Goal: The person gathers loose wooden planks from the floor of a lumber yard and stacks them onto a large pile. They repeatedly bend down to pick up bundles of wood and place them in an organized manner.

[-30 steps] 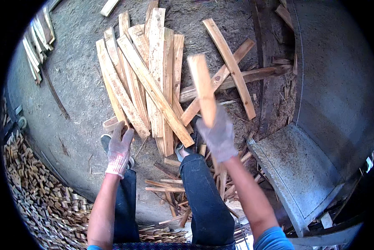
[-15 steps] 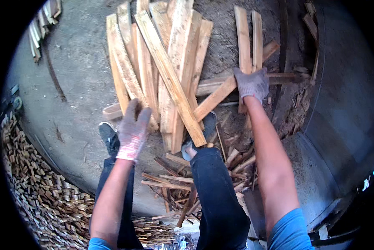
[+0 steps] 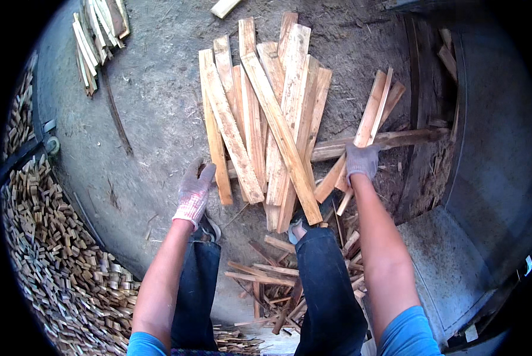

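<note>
My gloved right hand point(image 3: 362, 159) is closed around a wooden slat point(image 3: 370, 111) and a thinner strip point(image 3: 381, 104) at 2 o'clock, their far ends pointing toward 1 o'clock and their near ends showing below my palm; my fingertips are hidden. Under them slants a crossing board point(image 3: 327, 186), laid over a dark beam point(image 3: 408, 138) that runs out toward 3 o'clock. At 9 o'clock my left hand point(image 3: 193, 185), also gloved, is loose and holds nothing, thumb parted from the fingers, just beside an outer plank point(image 3: 221, 172); I cannot tell if the two touch. That plank lies at the edge of a pile of planks point(image 3: 291, 89) fanned across the grey floor point(image 3: 159, 113) at 12 o'clock, one diagonal board point(image 3: 279, 133) on top. Broken scraps point(image 3: 275, 270) lie around my leg point(image 3: 319, 273) at 6 o'clock. A heap of small wood pieces point(image 3: 64, 261) fills 8 o'clock, a bundle of sticks point(image 3: 97, 32) rests at 10, and a metal panel point(image 3: 497, 118) rises at 3.
</note>
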The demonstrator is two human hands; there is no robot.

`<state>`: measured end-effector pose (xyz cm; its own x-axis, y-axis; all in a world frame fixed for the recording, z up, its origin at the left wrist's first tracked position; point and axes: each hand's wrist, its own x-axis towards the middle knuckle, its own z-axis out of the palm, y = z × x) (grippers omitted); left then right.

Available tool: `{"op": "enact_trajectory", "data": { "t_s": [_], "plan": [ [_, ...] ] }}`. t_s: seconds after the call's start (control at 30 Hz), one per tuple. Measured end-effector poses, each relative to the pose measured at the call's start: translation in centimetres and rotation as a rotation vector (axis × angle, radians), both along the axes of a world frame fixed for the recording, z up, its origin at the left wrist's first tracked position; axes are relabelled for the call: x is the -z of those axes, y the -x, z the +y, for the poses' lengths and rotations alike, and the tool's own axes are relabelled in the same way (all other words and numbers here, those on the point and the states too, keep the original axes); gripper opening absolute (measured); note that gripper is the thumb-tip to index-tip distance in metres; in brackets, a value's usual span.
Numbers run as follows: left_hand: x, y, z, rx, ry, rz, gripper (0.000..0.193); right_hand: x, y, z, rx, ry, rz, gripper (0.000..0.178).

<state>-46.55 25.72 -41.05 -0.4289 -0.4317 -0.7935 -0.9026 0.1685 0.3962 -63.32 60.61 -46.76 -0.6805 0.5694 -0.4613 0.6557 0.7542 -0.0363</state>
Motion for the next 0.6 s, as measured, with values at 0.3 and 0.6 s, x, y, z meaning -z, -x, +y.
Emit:
{"op": "enact_trajectory", "data": {
  "t_s": [0.3,0.6],
  "plan": [
    [9.8,1.1,-4.6,0.014,0.090,0.033,0.086,-0.9,-5.6,-0.2,-0.467,0.402,-0.074,0.073],
    [9.5,6.3,0.8,-0.311,-0.491,0.086,0.084,2.9,2.5,-1.3,-0.055,0.630,-0.142,0.084]
  ]
}}
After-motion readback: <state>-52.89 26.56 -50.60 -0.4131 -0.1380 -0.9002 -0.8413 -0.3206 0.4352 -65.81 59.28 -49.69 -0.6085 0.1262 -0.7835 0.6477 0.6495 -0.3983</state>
